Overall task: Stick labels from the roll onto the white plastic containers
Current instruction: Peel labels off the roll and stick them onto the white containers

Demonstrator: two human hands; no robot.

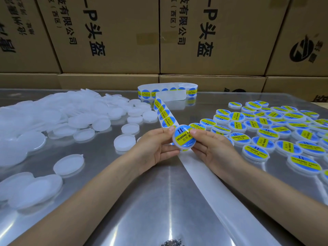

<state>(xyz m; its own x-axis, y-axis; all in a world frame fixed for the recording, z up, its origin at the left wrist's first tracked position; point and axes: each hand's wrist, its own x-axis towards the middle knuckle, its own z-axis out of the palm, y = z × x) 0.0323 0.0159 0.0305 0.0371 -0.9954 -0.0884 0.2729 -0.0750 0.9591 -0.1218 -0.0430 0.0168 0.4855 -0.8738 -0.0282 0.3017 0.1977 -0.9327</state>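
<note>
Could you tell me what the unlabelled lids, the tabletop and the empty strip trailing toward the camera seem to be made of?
Unlabelled lids: apparently translucent white plastic with a frosted matte finish; light passes softly through them.
Tabletop: likely polished sheet metal, perhaps stainless steel, judging by its mirror-like streaks and reflections.
Empty strip: probably glossy release-paper backing, pale and semi-translucent with a faint sheen.

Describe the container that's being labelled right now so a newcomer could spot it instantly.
Start at the shiny metal table and follow the white backing strip up to where both hands meet. The labelled container is pinched between the left hand and the right hand. Unlike the other containers, it is lifted and tilted towards the camera.
</note>
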